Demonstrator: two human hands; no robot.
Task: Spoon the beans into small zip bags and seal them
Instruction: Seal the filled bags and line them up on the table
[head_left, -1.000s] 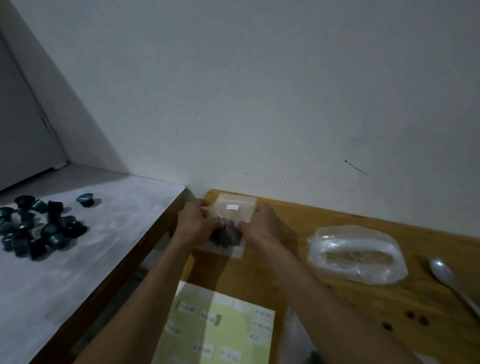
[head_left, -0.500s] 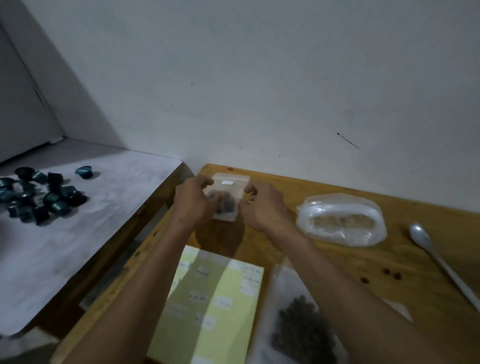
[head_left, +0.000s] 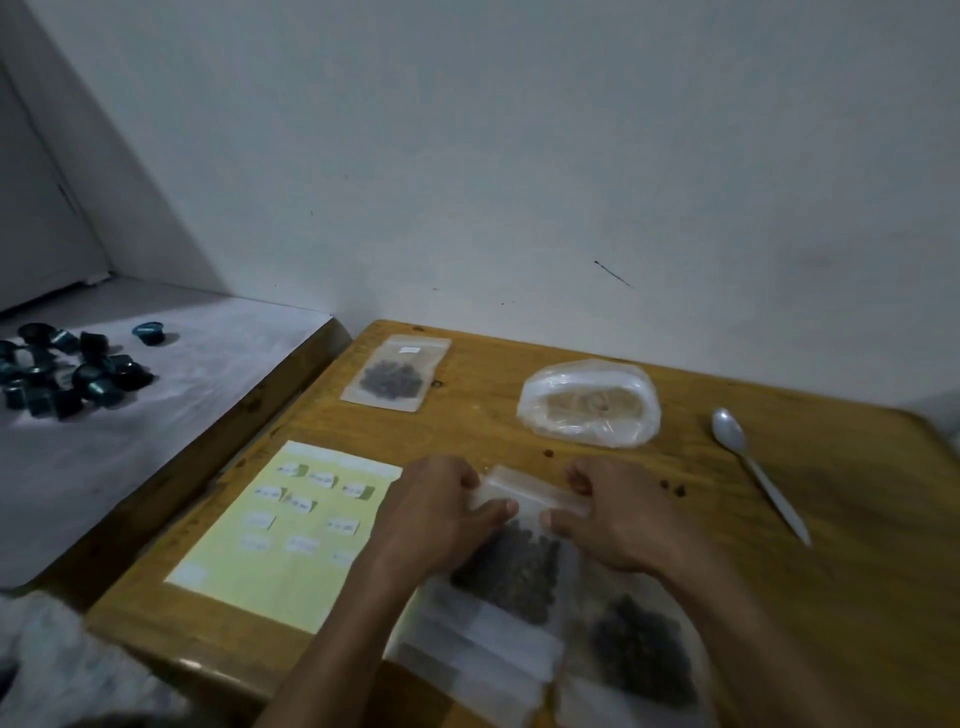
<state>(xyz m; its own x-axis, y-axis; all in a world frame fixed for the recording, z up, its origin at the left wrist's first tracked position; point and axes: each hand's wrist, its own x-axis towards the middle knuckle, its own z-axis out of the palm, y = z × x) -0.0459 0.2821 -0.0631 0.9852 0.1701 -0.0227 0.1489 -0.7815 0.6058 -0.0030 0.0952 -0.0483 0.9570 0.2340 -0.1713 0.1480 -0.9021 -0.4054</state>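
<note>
A small zip bag of dark beans (head_left: 395, 374) lies flat near the far left corner of the wooden table (head_left: 857, 519), away from both hands. Nearer to me, my left hand (head_left: 436, 512) and my right hand (head_left: 613, 514) pinch the top strip of another clear zip bag (head_left: 524, 561) that holds dark beans. Its top edge stretches between my thumbs. A larger clear bag of beans (head_left: 644, 649) lies at the lower right, partly under my right forearm. A metal spoon (head_left: 753, 467) rests on the table at the right.
A yellow sheet with small white labels (head_left: 291, 530) lies left of my hands. A crumpled clear plastic bag (head_left: 589, 402) sits at the back. A few loose beans (head_left: 672, 487) dot the wood. Several dark blue caps (head_left: 67, 374) lie on the grey surface at left.
Both hands let go of the small bean bag at the back left, leaving it flat there, and drew back toward me to take hold of another bag. The view tilted down.
</note>
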